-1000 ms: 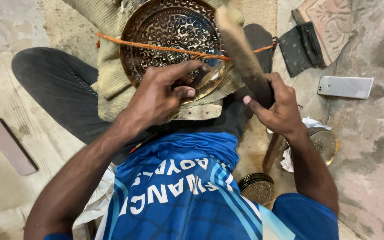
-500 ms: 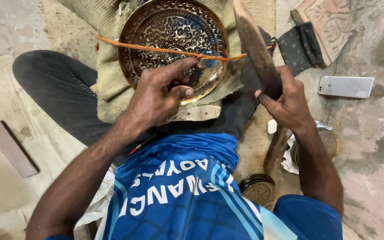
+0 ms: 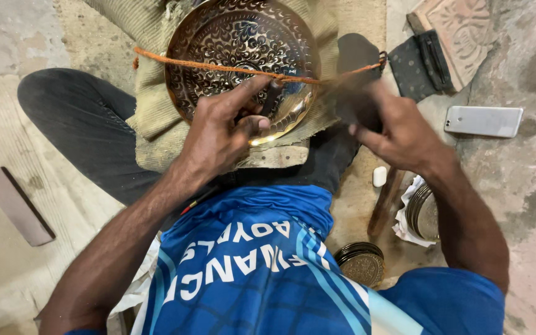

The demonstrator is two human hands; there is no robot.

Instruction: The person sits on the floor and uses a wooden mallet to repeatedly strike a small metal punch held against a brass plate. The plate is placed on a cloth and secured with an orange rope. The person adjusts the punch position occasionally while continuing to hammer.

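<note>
The engraved brass plate [image 3: 241, 59] lies on burlap [image 3: 156, 105] across the person's lap, under an orange cord [image 3: 206, 64]. The left hand [image 3: 221, 133] pinches a small punch [image 3: 273, 96] against it; the right hand [image 3: 398, 127] grips a blurred mallet [image 3: 348, 99]. A white phone [image 3: 483, 121] lies to the right.

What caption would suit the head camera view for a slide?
Left hand steadies a small tool on an engraved brass plate under an orange cord; right hand swings a blurred mallet.
</note>
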